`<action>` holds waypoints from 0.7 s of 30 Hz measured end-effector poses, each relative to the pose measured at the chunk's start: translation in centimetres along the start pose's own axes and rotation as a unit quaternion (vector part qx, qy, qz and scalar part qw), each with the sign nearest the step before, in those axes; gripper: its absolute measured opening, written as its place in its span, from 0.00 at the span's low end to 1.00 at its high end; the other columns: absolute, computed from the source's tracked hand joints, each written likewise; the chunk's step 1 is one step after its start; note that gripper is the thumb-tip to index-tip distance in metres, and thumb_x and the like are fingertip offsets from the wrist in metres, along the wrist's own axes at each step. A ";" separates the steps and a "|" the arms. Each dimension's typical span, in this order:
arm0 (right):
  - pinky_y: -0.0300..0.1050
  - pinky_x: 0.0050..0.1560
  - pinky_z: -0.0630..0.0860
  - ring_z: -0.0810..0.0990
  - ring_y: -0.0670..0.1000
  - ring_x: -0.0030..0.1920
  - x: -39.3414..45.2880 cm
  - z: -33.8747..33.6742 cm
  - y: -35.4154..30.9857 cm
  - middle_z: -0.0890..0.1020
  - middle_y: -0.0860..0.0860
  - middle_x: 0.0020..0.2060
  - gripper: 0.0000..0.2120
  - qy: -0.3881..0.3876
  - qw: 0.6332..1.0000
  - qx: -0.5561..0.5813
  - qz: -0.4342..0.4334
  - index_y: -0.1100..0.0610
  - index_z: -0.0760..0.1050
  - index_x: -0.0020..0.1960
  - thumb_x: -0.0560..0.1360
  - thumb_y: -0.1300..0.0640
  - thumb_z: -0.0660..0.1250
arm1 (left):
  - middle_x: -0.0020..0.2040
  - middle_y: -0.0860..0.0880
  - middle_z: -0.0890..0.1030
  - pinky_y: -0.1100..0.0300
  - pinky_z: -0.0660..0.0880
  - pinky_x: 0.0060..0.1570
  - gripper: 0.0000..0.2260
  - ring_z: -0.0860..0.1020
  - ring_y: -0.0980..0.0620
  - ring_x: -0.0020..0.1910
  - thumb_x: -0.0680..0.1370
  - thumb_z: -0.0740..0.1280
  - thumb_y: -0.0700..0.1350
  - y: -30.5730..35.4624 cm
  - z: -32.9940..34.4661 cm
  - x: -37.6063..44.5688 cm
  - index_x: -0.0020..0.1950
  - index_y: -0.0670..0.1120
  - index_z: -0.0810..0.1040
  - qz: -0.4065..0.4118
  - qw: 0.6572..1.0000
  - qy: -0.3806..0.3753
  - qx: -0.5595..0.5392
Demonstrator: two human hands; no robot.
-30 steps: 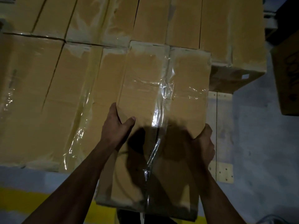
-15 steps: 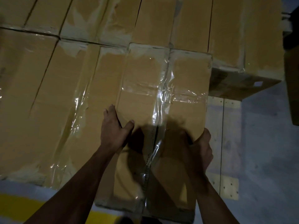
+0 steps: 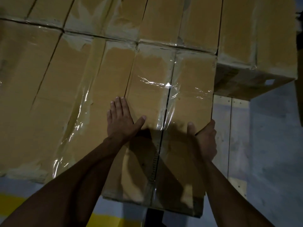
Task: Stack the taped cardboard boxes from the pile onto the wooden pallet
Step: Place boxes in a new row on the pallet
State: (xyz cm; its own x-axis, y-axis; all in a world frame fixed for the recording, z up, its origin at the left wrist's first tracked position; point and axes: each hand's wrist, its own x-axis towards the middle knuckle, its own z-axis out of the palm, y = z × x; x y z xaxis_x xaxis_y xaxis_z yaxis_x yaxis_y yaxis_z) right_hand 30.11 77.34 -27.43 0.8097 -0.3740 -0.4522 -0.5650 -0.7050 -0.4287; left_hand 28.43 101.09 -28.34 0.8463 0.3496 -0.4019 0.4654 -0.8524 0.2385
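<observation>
boxes [image 3: 68,82] fill most of the view – taped cardboard ones laid side by side in rows, their tops level, shiny clear tape running along their seams. farther right a taller box [image 3: 259,35] stands in the far row, its shaded side facing near. the box being placed [image 3: 173,99] sits at the right end of the near row, its left edge tight against its neighbour and its far edge against the far row; its near end juts out past the row toward the person, and a strip of clear tape [image 3: 165,112] runs down its middle seam, wrinkled where a second strip crosses it. right of this box, pale planks of the wooden pallet [image 3: 223,122] show, dotted with small fasteners, touching the grey floor [image 3: 270,153] on their right. a yellow floor line [image 3: 16,203] runs along the near left edge of the view.

the left hand [image 3: 122,122] lies flat with fingers straight and together along the seam between the box and its neighbour, thumb spread out onto the box top – pressing, not gripping. the right hand [image 3: 205,138] clasps the box's right edge, thumb on the top face and fingers curled round the side. both forearms reach in from the near edge, and their shadows darken the near half of the box.
</observation>
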 end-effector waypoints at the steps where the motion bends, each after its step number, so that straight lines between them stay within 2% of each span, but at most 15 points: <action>1: 0.62 0.66 0.66 0.67 0.63 0.71 -0.2 0.1 0.2 0.63 0.58 0.74 0.42 0.005 1.000 -0.007 -0.008 0.54 0.45 0.80 0.78 0.36 0.60 | 0.80 0.44 0.37 0.49 0.39 0.75 0.47 0.37 0.45 0.79 0.76 0.52 0.72 -0.1 -0.3 -0.1 0.79 0.43 0.36 0.002 1.000 -0.010 0.009; 5: 0.61 0.73 0.61 0.55 0.62 0.78 -1.9 0.2 1.4 0.51 0.58 0.80 0.40 0.021 0.993 -0.080 -0.079 0.58 0.40 0.81 0.81 0.40 0.57 | 0.80 0.45 0.37 0.49 0.41 0.76 0.43 0.38 0.45 0.79 0.78 0.51 0.69 -1.3 -1.2 -1.9 0.79 0.45 0.35 0.038 0.998 -0.034 0.045; 8: 0.57 0.76 0.55 0.46 0.59 0.80 -5.2 0.1 3.4 0.42 0.58 0.80 0.38 -0.022 0.979 -0.159 -0.124 0.60 0.40 0.80 0.82 0.43 0.54 | 0.80 0.44 0.37 0.49 0.42 0.76 0.40 0.38 0.45 0.79 0.79 0.51 0.67 -3.1 -1.1 -5.9 0.79 0.45 0.36 0.076 0.991 -0.064 0.086; 14: 0.56 0.77 0.53 0.40 0.60 0.79 -12.2 -0.7 7.8 0.39 0.59 0.80 0.35 -0.094 0.942 -0.270 -0.174 0.60 0.41 0.81 0.84 0.44 0.51 | 0.80 0.44 0.41 0.49 0.46 0.76 0.40 0.42 0.44 0.79 0.79 0.52 0.66 -8.2 0.2 -13.7 0.80 0.45 0.38 0.124 0.978 -0.107 0.128; 16: 0.57 0.77 0.53 0.39 0.60 0.79 -13.9 -0.9 8.9 0.40 0.59 0.80 0.36 -0.104 0.938 -0.278 -0.181 0.59 0.41 0.81 0.83 0.41 0.51 | 0.80 0.43 0.41 0.49 0.47 0.76 0.42 0.42 0.44 0.79 0.77 0.45 0.70 -9.7 0.4 -15.7 0.80 0.45 0.38 0.141 0.971 -0.120 0.152; 18: 0.58 0.77 0.53 0.39 0.61 0.79 -15.7 -0.9 9.9 0.40 0.60 0.80 0.42 -0.112 0.930 -0.291 -0.192 0.59 0.41 0.81 0.78 0.32 0.44 | 0.80 0.43 0.41 0.49 0.47 0.76 0.47 0.43 0.44 0.79 0.69 0.35 0.74 -11.0 0.4 -17.3 0.80 0.45 0.39 0.157 0.964 -0.134 0.169; 19: 0.59 0.77 0.51 0.38 0.61 0.79 -16.4 -0.8 10.3 0.40 0.60 0.79 0.48 -0.120 0.925 -0.302 -0.197 0.59 0.40 0.81 0.73 0.26 0.39 | 0.80 0.43 0.40 0.49 0.47 0.76 0.49 0.43 0.44 0.79 0.67 0.35 0.75 -11.5 0.4 -17.9 0.80 0.44 0.39 0.161 0.962 -0.141 0.169; 21: 0.60 0.77 0.48 0.37 0.62 0.79 -17.3 -0.5 11.0 0.38 0.60 0.79 0.57 -0.140 0.917 -0.318 -0.196 0.58 0.37 0.80 0.66 0.19 0.38 | 0.80 0.43 0.40 0.50 0.48 0.76 0.48 0.43 0.44 0.79 0.71 0.44 0.75 -12.3 0.5 -18.6 0.80 0.45 0.38 0.183 0.956 -0.145 0.175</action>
State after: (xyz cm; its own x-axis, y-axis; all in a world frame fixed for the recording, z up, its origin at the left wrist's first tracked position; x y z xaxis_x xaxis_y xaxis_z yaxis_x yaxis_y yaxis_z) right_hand 9.99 75.76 -23.94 0.8081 0.0894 -0.5822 0.0390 -0.9944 -0.0985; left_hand 6.86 104.89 -24.21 0.8045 -0.0767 -0.5890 -0.0063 -0.9927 0.1207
